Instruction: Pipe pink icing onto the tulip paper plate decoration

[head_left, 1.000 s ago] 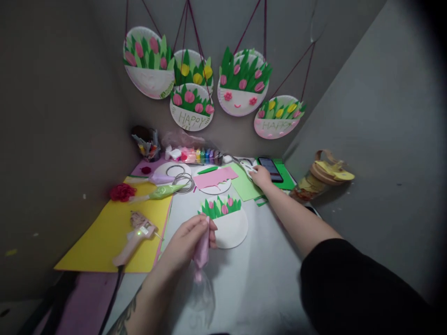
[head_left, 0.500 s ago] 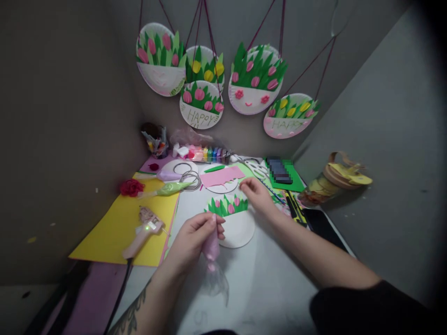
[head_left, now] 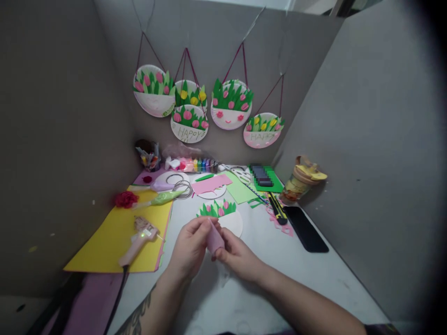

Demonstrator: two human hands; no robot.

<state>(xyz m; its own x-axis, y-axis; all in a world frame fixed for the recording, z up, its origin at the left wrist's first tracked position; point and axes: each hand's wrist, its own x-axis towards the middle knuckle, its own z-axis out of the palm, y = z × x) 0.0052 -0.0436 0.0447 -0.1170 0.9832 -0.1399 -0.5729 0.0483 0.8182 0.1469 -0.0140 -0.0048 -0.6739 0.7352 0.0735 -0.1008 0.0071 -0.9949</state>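
Observation:
A small clear piping bag of pale pink filling (head_left: pixel 215 240) is between my two hands, its narrow tip pointing up and away. My left hand (head_left: pixel 191 243) pinches it near the tip, thumb on top. My right hand (head_left: pixel 238 253) is closed round its lower right side, and the loose tail of the bag hangs partly hidden below. Just beyond my fingers lies a white paper plate basket (head_left: pixel 233 222) with green paper leaves and pink tulips along its top; my hands cover part of it.
On the left, a pink glue gun (head_left: pixel 138 244) with a lit green light lies on yellow paper (head_left: pixel 101 246). A green piping bag (head_left: pixel 164 199) and wire rings are behind it. At right are a cutter (head_left: pixel 278 209), a black phone-like slab (head_left: pixel 306 229) and a lidded cup (head_left: pixel 299 181).
My right hand has come down and back from above the paper plate to grip the bag. The bag has tilted in my left hand. The camera view has shifted, showing more wall above.

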